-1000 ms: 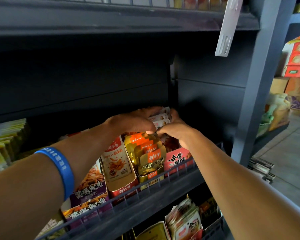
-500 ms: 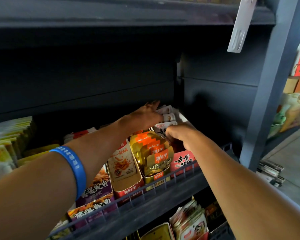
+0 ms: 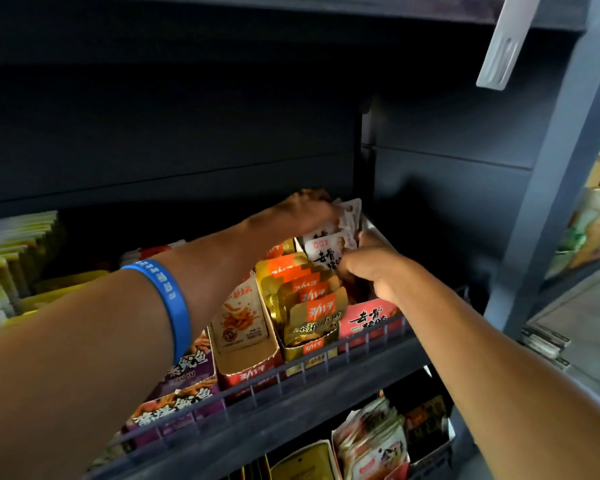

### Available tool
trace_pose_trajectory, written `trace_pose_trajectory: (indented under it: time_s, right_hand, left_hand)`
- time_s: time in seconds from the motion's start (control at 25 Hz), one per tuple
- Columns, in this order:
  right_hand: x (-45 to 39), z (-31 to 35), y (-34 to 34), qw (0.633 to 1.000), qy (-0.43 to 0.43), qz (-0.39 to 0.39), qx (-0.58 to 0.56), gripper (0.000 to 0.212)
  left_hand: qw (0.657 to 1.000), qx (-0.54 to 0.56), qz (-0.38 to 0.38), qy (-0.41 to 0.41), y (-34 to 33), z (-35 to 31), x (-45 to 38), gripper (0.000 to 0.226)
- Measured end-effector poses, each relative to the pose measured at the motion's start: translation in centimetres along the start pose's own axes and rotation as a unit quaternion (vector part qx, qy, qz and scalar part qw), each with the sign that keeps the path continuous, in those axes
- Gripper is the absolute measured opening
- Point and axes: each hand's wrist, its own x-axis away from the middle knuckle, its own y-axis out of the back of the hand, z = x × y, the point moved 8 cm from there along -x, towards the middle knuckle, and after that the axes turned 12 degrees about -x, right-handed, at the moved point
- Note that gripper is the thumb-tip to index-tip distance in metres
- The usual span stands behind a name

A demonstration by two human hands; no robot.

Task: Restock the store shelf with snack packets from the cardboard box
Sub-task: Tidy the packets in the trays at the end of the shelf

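Two hands are engaged at the right end of the dark metal store shelf (image 3: pixel 326 386). The right hand (image 3: pixel 374 268) is curled round the front of a stack of small white snack packets with red and black print (image 3: pixel 329 252), its fingers pinching the nearest packet. The left hand (image 3: pixel 309 211) is laid over the back of the same stack, its fingers bent down over the packet tops; they seem to press and steady the packets, though how far they curl behind them is hidden. A blue rubber wristband (image 3: pixel 172 306) is worn on the left forearm.

The packets are stood upright inside a pink cardboard display tray (image 3: pixel 368 318) set at the shelf's right front corner, against the low wire rail. Just left of it a gold and orange tray of fish snack packets (image 3: pixel 309 306) is seen full to the front, then a cream and red tray (image 3: pixel 243 327) holding a few packets, then purple boxes (image 3: pixel 184 386) towards the left. Yellow packets (image 3: pixel 11 251) are lined up at the shelf's far left edge.

By this showing the restocking is judged well advanced: the pink tray is being filled and squared up. The cardboard box is not in view, so what remains inside cannot be told. The cream tray looks only part filled, and a lower shelf of mixed packets (image 3: pixel 371 441) appears stocked.
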Motion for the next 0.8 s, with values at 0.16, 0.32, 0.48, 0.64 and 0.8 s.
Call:
trace_pose_trajectory:
  time_s: [0.16,0.32,0.48,0.64,0.8]
  right_hand:
    - [0.9,1.5,1.0,0.997,0.068,-0.021,0.044,0.046]
    - [2.6,1.9,2.4,0.985,0.123,0.012,0.121,0.050]
    - [3.6,1.5,2.3,0.967,0.084,0.105,0.216,0.077]
    - [2.9,1.5,1.5,0.930,0.065,0.121,0.340,0.112]
    - [2.7,2.3,1.4,0.936,0.160,-0.030,0.311,0.082]
  left_hand:
    - [0.998,-0.030,0.045,-0.032,-0.8,0.2,0.2,0.056]
    - [0.998,-0.030,0.038,-0.041,-1.5,1.1,0.8,0.086]
    - [0.999,-0.023,-0.013,-0.038,-1.2,1.6,0.6,0.111]
    - [0.987,-0.149,0.025,-0.057,-1.7,1.8,1.0,0.058]
    - [0.996,-0.037,0.011,-0.082,-0.6,1.6,1.1,0.051]
